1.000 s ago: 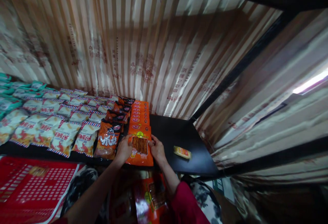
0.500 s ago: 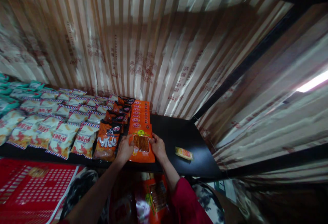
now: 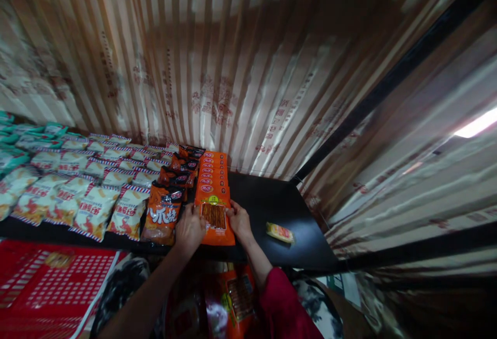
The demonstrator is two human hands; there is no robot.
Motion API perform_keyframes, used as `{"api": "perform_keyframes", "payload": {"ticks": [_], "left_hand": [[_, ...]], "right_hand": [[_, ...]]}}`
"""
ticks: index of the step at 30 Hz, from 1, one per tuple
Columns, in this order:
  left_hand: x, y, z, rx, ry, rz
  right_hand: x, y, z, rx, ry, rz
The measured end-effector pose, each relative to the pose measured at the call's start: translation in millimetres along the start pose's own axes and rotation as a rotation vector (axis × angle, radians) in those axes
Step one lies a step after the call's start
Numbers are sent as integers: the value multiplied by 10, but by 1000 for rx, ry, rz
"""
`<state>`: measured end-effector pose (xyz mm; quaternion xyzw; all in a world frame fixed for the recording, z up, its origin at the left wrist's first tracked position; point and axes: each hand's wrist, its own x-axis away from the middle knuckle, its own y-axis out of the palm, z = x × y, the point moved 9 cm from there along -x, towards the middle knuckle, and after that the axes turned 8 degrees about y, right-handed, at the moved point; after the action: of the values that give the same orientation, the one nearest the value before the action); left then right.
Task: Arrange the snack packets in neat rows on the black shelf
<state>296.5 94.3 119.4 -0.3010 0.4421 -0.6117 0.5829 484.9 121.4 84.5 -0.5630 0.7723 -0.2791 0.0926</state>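
Note:
Overlapping orange packets lie in a column on the black shelf, the front orange packet (image 3: 214,220) showing brown sticks through its window. My left hand (image 3: 191,227) is at that packet's left edge, its fingers curled; whether they pinch it is hidden. At the right edge, my right hand (image 3: 239,222) has its thumb and fingers closed on the packet. Just left of my left hand stands an orange and black bag (image 3: 161,215), with similar bags behind it.
White snack bags (image 3: 128,212) fill rows at the left, with green bags (image 3: 13,159) beyond. A small yellow packet (image 3: 280,233) lies on the black shelf (image 3: 260,199) at right. Below are a red basket (image 3: 58,282) and another orange packet (image 3: 240,297). A striped curtain hangs behind.
My left hand has shifted slightly right and its fingers look more curled. My right hand and the front orange packet are almost where they were.

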Motion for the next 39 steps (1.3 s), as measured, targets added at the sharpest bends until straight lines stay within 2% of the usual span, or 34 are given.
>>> {"api": "perform_keyframes", "payload": {"ticks": [2, 4, 8, 13, 20, 33, 39], "left_hand": [[33, -75, 137, -112, 74, 11], [40, -114, 266, -127, 147, 13], [-50, -50, 428, -64, 281, -30], [-249, 166, 369, -29, 306, -114], [-458, 318, 365, 17, 303, -135], [-537, 334, 400, -4, 310, -81], [-550, 346, 412, -29, 333, -61]], "right_hand": [[1, 4, 2, -15, -3, -1], [-2, 6, 3, -23, -11, 0], [-15, 4, 14, -34, -20, 14], [-16, 27, 24, -22, -23, 11], [-22, 69, 17, -32, -29, -19], [-24, 57, 54, -8, -23, 13], [4, 22, -5, 37, -30, 23]]}}
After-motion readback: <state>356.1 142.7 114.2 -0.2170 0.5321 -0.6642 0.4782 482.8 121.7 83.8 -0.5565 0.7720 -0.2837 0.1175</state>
